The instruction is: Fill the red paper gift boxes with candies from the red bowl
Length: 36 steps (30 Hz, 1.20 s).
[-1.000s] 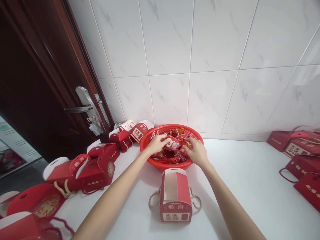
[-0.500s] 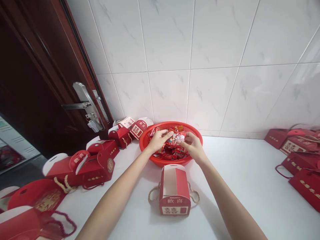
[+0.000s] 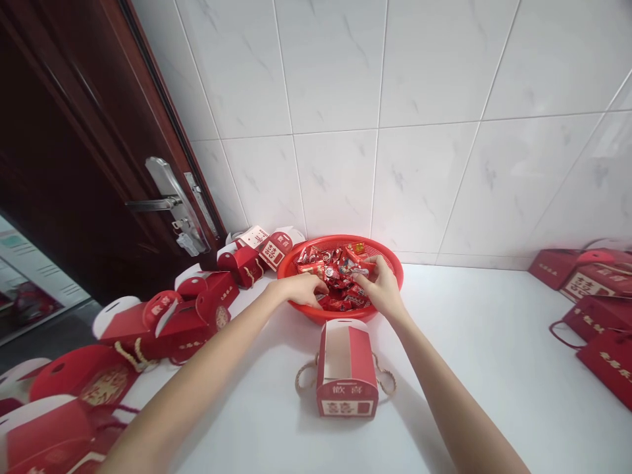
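Observation:
A red plastic basket (image 3: pixel 390 253) stands against the wall with red-wrapped candies (image 3: pixel 340 304) in it. My right hand (image 3: pixel 384 284) is over its right side, thumb and fingers pinching a red candy packet (image 3: pixel 356 264) with a printed picture. At the basket's front left, my left hand (image 3: pixel 303 289) reaches in over the rim, its fingers bent down among the candies. What those fingers grip, if anything, is hidden. Just in front of the basket, between my forearms, sits an open-topped red and white gift box (image 3: pixel 348 388) with a rope loop on either side.
Several red gift boxes (image 3: pixel 182 322) line the left side of the white table (image 3: pixel 474 342). More red boxes (image 3: pixel 592 283) stand at the far right. A tiled wall (image 3: pixel 336 178) closes off the back, and a dark wooden door (image 3: pixel 89 131) is at the left.
My left hand has left the candy packet and moved down and left to the basket's front left side. My right hand keeps the packet over the basket.

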Each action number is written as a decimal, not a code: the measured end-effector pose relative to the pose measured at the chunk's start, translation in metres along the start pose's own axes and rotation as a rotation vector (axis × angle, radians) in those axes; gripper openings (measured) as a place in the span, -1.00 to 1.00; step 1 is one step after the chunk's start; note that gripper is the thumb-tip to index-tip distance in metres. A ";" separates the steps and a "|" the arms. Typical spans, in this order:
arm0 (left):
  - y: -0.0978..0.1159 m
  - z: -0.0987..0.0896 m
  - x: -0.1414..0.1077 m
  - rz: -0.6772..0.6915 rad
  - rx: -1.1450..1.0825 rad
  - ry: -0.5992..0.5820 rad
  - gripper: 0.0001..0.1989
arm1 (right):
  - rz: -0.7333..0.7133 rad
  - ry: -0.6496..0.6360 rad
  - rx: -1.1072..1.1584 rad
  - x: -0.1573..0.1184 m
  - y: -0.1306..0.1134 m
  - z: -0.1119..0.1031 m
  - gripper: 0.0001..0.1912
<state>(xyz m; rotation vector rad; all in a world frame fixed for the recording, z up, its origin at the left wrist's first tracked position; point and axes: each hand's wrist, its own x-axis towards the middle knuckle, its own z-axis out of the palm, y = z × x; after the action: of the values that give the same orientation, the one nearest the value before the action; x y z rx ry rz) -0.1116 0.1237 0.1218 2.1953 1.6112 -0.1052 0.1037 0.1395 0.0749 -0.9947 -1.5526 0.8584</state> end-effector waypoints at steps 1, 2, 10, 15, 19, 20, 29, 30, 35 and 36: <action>0.001 0.001 0.005 -0.019 0.021 -0.001 -0.38 | -0.002 -0.004 -0.020 0.000 -0.001 0.000 -0.70; 0.002 0.003 0.010 -0.032 0.026 0.010 -0.38 | -0.003 -0.007 -0.035 -0.001 -0.001 0.000 -0.71; -0.005 0.012 0.027 0.099 -0.203 0.146 -0.70 | -0.030 -0.002 -0.070 -0.001 -0.003 -0.002 -0.74; -0.023 0.006 0.028 0.036 -0.678 0.396 -0.84 | 0.006 0.026 -0.107 -0.001 -0.006 -0.001 -0.75; -0.028 0.009 0.031 -0.056 -0.968 0.430 -0.70 | -0.009 0.033 -0.135 -0.002 -0.007 -0.001 -0.77; -0.029 0.010 0.031 -0.071 -1.006 0.420 -0.67 | -0.005 0.031 -0.137 -0.002 -0.007 -0.001 -0.78; -0.031 0.011 0.031 0.022 -0.908 0.448 -0.63 | -0.022 0.041 -0.226 -0.004 -0.010 -0.001 -0.79; -0.030 0.010 0.030 0.035 -0.922 0.444 -0.61 | -0.025 0.049 -0.248 -0.004 -0.009 -0.001 -0.79; -0.024 0.010 0.024 0.072 -1.035 0.459 -0.54 | -0.027 0.053 -0.301 -0.003 -0.006 0.001 -0.78; -0.023 0.010 0.023 0.084 -1.040 0.455 -0.53 | -0.025 0.047 -0.309 -0.003 -0.005 0.001 -0.79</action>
<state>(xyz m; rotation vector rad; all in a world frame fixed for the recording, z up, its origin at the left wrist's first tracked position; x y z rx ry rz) -0.1235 0.1463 0.0998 1.4746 1.2899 1.0711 0.1021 0.1347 0.0780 -1.2034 -1.6851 0.5825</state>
